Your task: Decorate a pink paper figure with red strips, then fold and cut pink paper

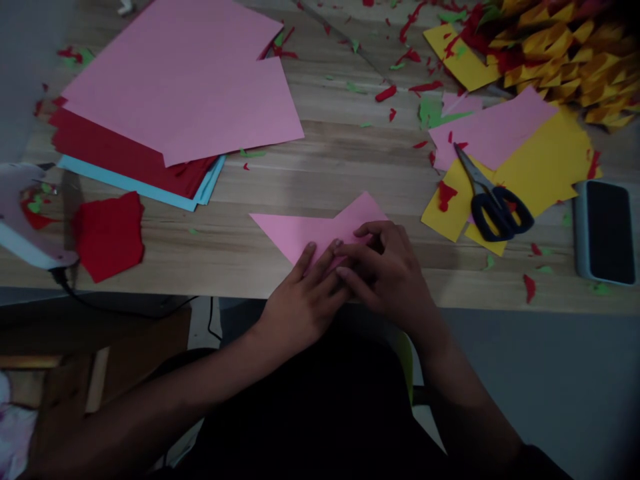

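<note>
A folded piece of pink paper (310, 232) lies at the table's front edge, with one pointed corner to the left and another at the top. My left hand (310, 297) rests flat on its lower part, fingers stretched out and slightly apart. From the right, my right hand (387, 270) bends over the paper, its fingers curled and touching the sheet beside my left fingertips. Both hands cover the paper's lower edge. Whether the right fingers pinch the paper cannot be made out fully.
Pink sheets (200, 87) top a stack with red and blue paper at the left. A white glue gun (30, 227) stands near red pieces (110, 237). Right lie scissors (493, 200), yellow paper (540, 160), a phone (606, 230) and folded yellow pieces (565, 57). Scraps litter the table.
</note>
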Action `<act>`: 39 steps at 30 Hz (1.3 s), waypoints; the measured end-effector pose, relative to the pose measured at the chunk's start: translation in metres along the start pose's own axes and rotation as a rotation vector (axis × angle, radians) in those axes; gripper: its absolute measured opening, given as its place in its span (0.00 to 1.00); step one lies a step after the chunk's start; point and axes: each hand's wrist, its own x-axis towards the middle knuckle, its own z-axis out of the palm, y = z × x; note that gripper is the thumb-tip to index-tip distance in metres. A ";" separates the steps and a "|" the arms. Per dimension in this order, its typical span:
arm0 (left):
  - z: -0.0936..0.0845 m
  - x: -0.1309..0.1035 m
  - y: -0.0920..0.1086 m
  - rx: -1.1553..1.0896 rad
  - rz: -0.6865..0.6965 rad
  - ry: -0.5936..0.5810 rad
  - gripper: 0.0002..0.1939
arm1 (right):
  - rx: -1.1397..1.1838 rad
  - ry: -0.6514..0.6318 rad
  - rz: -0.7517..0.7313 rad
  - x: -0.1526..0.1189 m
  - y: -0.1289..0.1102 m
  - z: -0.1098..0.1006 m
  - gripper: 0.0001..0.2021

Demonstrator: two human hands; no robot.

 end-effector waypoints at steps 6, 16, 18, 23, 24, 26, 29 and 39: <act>0.000 0.001 0.000 -0.013 0.003 0.016 0.20 | -0.005 -0.009 -0.020 -0.001 0.002 0.001 0.10; -0.003 0.002 -0.001 -0.069 0.008 -0.001 0.28 | 0.057 0.035 0.035 0.001 0.002 0.003 0.14; -0.004 0.002 -0.001 -0.075 0.005 0.000 0.30 | 0.058 0.059 0.060 0.001 0.003 0.004 0.16; -0.003 0.002 -0.001 -0.066 0.006 0.007 0.33 | 0.105 0.080 0.102 0.003 0.004 0.005 0.16; -0.002 0.001 -0.001 -0.062 0.005 0.008 0.34 | 0.131 0.088 0.112 0.004 0.005 0.004 0.14; 0.000 0.001 -0.001 -0.061 0.004 0.009 0.36 | 0.188 0.114 0.145 0.005 0.005 0.004 0.10; 0.001 0.001 0.000 -0.072 0.000 0.004 0.38 | 0.250 0.160 0.189 0.007 0.006 0.003 0.07; -0.033 0.009 -0.020 -1.298 -0.314 0.582 0.21 | 0.278 0.198 0.250 0.003 0.009 0.002 0.06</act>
